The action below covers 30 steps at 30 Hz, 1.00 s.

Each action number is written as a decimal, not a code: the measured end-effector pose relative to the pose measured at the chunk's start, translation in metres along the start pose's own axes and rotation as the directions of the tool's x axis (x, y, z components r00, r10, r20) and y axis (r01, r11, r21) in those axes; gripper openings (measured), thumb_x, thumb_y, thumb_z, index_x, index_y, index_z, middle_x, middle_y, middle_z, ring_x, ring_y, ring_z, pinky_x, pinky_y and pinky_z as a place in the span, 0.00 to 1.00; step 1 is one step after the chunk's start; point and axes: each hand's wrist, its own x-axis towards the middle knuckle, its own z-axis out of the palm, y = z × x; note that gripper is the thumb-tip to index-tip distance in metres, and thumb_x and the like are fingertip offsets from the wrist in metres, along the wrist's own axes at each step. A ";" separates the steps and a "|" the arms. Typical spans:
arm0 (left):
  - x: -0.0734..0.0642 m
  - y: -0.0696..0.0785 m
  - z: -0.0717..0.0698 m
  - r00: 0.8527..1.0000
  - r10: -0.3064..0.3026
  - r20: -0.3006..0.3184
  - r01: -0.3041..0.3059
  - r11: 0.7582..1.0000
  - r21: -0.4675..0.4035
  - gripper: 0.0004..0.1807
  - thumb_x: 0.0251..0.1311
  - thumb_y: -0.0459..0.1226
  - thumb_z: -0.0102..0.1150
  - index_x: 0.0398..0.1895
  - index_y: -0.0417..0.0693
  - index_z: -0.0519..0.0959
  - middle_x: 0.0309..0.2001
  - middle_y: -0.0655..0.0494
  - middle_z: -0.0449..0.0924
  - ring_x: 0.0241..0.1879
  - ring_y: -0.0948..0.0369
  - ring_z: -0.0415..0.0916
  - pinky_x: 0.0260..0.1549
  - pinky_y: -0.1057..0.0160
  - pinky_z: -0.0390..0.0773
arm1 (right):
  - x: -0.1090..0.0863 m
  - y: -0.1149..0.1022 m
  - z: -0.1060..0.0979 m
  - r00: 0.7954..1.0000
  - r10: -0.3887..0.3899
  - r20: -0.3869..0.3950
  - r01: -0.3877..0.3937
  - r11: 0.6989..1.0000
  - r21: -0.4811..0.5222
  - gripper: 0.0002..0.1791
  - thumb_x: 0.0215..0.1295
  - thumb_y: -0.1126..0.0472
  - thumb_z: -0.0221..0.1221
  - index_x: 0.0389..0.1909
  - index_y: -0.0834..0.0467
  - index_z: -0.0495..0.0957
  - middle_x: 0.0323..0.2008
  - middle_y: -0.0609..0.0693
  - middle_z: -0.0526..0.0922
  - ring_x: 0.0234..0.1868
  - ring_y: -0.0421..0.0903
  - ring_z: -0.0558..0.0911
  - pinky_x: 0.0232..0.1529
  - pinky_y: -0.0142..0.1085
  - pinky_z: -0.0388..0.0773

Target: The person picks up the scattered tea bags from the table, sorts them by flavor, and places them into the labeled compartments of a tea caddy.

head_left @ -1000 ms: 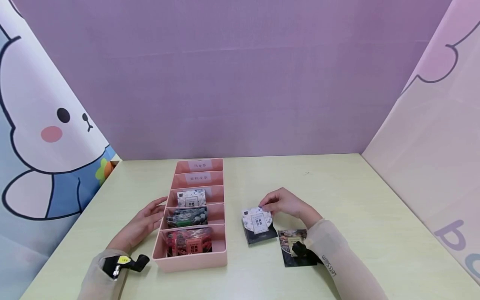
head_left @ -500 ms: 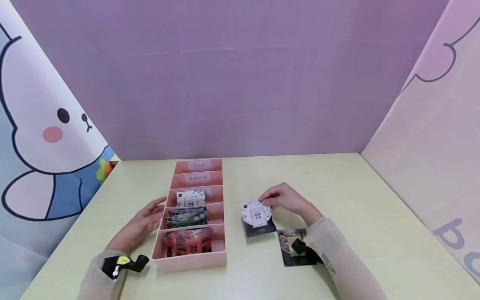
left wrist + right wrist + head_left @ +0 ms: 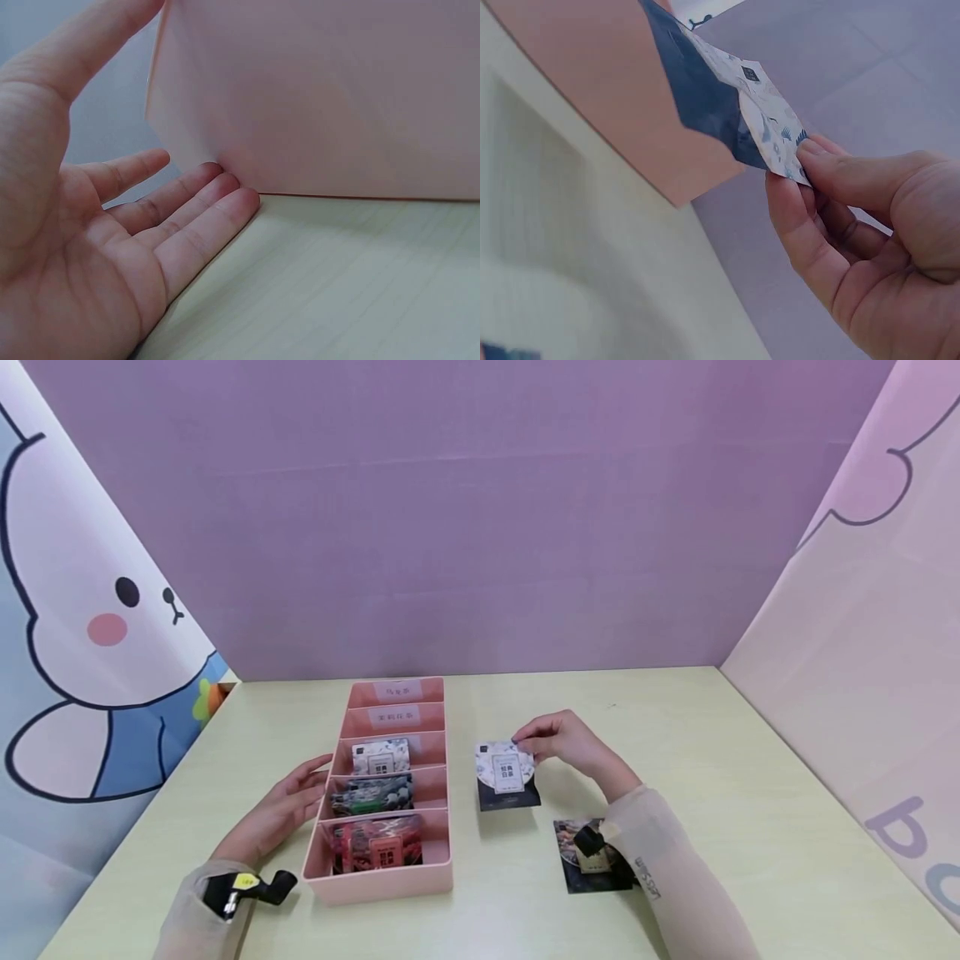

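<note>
My right hand pinches a white and dark blue tea sachet by its upper right corner, holding it above the table to the right of a pink divided box. In the right wrist view the sachet is held between thumb and forefinger. My left hand rests by the box's left side; in the left wrist view its straight fingertips touch the box wall near the table. Inside the box are a white sachet, green and dark sachets and red sachets, each kind in its own compartment.
A dark sachet with a food-like print lies on the table beneath my right wrist, partly hidden. Paper labels mark the two far compartments, which show no sachets. A purple panel stands behind the table.
My right hand has moved away from me and slightly left, raising the white and dark blue sachet off the table. My left hand and the box stay nearly in place.
</note>
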 end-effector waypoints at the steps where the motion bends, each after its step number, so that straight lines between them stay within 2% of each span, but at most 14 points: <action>1: 0.000 0.000 0.000 1.000 -0.003 0.001 0.003 1.000 0.001 0.37 0.76 0.38 0.48 0.79 0.41 0.42 0.72 0.31 0.49 0.54 0.72 0.74 0.54 0.68 0.75 | 0.001 0.000 0.000 1.000 -0.001 -0.006 0.001 1.000 0.005 0.10 0.65 0.72 0.61 0.44 0.72 0.83 0.38 0.59 0.87 0.32 0.47 0.85 0.37 0.46 0.85; 4: 0.001 0.000 0.000 1.000 -0.011 -0.003 0.011 1.000 0.013 0.38 0.76 0.39 0.48 0.79 0.41 0.41 0.73 0.30 0.48 0.54 0.72 0.73 0.54 0.68 0.75 | 0.005 -0.002 0.002 0.999 0.004 -0.034 -0.003 1.000 0.011 0.10 0.65 0.72 0.61 0.45 0.72 0.83 0.39 0.59 0.87 0.33 0.48 0.85 0.36 0.40 0.85; 11: 0.002 -0.001 -0.001 1.000 -0.002 -0.004 0.002 1.000 0.023 0.37 0.76 0.39 0.48 0.79 0.41 0.43 0.72 0.30 0.50 0.54 0.72 0.74 0.54 0.69 0.75 | 0.013 -0.008 0.003 0.995 0.029 -0.092 -0.024 0.998 0.051 0.10 0.64 0.73 0.62 0.45 0.71 0.83 0.39 0.59 0.86 0.34 0.48 0.85 0.35 0.38 0.85; 16: 0.003 -0.002 -0.001 1.000 -0.003 -0.010 0.003 1.000 0.018 0.36 0.76 0.38 0.48 0.78 0.40 0.44 0.71 0.33 0.53 0.55 0.71 0.74 0.54 0.68 0.76 | 0.019 -0.015 0.005 0.993 0.015 -0.115 -0.005 0.996 0.085 0.10 0.65 0.74 0.61 0.46 0.73 0.82 0.40 0.60 0.86 0.34 0.48 0.85 0.35 0.37 0.84; 25: 0.003 0.000 -0.003 1.000 -0.019 -0.003 0.019 0.999 0.030 0.38 0.76 0.40 0.48 0.79 0.41 0.41 0.73 0.29 0.47 0.54 0.72 0.73 0.54 0.68 0.75 | 0.031 -0.024 0.015 0.988 0.032 -0.149 -0.014 0.993 0.116 0.11 0.64 0.74 0.61 0.46 0.74 0.82 0.40 0.62 0.85 0.33 0.47 0.84 0.35 0.37 0.85; 30: 0.003 -0.001 -0.002 1.000 -0.017 -0.005 0.017 0.999 0.035 0.37 0.76 0.40 0.47 0.79 0.41 0.42 0.73 0.30 0.48 0.54 0.72 0.73 0.54 0.68 0.76 | 0.040 -0.027 0.022 0.983 0.048 -0.180 -0.028 0.993 0.116 0.11 0.64 0.74 0.62 0.47 0.73 0.82 0.42 0.62 0.85 0.35 0.48 0.84 0.36 0.37 0.85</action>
